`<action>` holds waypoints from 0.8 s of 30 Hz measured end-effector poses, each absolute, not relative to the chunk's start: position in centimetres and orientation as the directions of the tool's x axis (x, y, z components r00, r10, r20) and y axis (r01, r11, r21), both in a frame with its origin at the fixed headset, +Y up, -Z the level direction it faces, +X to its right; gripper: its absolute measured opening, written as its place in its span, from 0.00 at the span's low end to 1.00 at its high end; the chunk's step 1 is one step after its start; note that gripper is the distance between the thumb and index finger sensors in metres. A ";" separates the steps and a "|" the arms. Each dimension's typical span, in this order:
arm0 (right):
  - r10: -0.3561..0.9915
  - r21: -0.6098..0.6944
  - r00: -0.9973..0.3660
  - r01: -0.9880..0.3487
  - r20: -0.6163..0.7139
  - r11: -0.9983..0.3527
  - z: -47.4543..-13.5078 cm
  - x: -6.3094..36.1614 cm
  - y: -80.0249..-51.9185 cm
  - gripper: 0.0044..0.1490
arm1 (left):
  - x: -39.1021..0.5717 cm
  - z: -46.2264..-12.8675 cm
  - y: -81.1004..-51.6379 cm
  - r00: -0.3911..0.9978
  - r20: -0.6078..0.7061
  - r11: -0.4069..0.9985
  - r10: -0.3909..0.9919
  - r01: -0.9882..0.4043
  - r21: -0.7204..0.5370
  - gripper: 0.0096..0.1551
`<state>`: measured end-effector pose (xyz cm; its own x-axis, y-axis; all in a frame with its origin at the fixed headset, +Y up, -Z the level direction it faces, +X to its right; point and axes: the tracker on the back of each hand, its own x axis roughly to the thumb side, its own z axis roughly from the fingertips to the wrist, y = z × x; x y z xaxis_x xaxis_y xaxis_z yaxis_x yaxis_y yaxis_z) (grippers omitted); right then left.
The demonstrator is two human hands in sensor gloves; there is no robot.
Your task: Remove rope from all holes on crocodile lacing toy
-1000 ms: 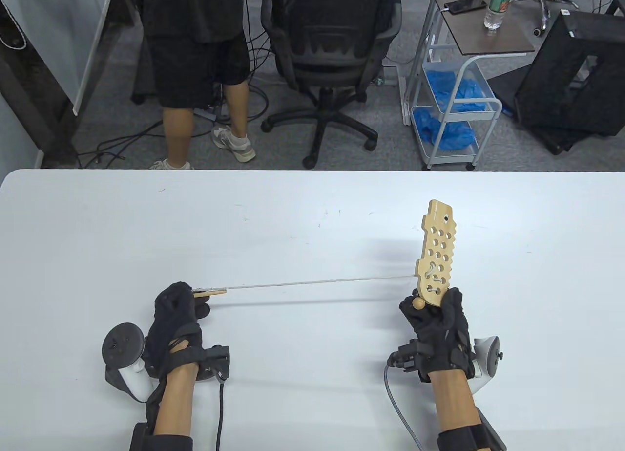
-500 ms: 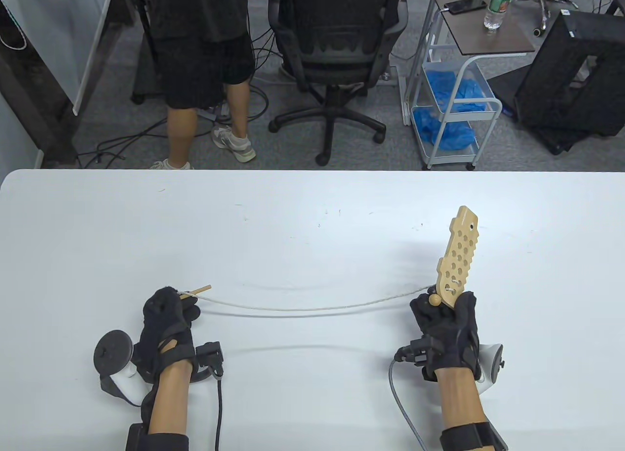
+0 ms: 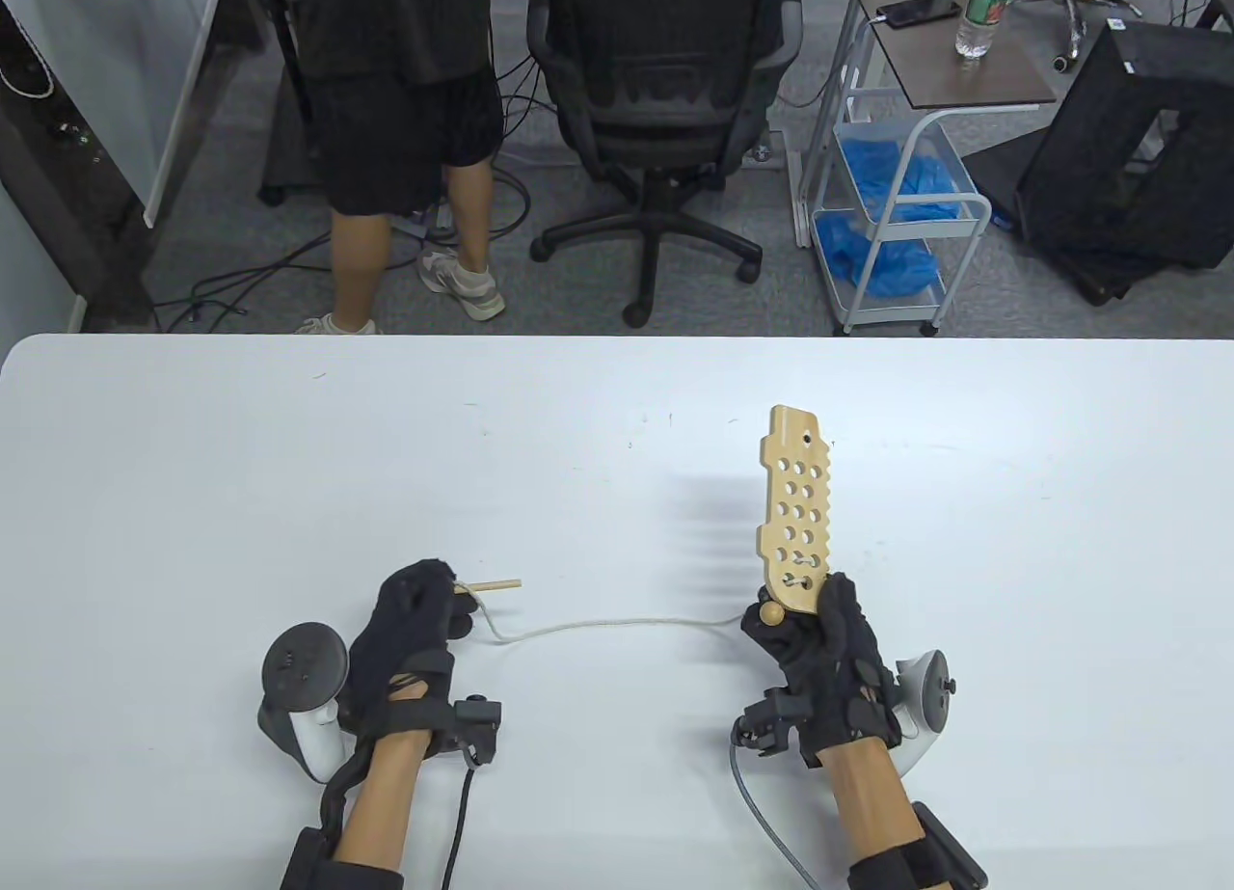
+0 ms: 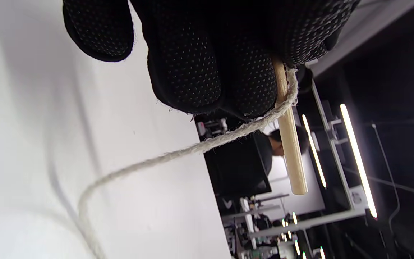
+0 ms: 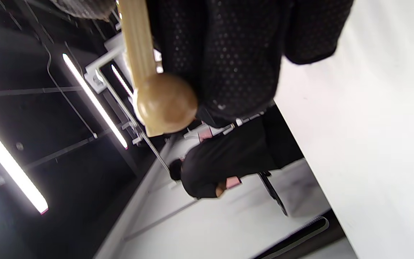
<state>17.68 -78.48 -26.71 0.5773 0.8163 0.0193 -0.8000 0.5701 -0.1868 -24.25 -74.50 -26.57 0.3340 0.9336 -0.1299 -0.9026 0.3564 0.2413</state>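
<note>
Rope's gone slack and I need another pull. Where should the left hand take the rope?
Probably on the rope close to the crocodile board, coming from its left side: the slack curve lies exposed on the table there.

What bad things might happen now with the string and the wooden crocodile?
1. The string hangs slack between the hands, so it might snag or knot at the last laced holes near the bottom of the crocodile board when pulled.
2. The left hand only pinches the thin wooden stick; a hard tug might make it slip out.
3. The right hand holds the board by its lower end, so a sideways pull might twist it.
</note>
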 end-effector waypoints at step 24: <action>0.917 0.219 0.399 -0.894 -0.008 0.391 -24.7 9.4 -76.8 0.31 | -17.8 -26.5 -74.9 0.117 -0.009 0.113 0.993 -0.973 -0.200 0.22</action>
<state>9.37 -76.77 -24.71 0.3989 0.9170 -0.0076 -0.8941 0.3907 0.2190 -17.77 -74.91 -26.48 0.1173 0.9931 -0.0095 -0.9732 0.1130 -0.2005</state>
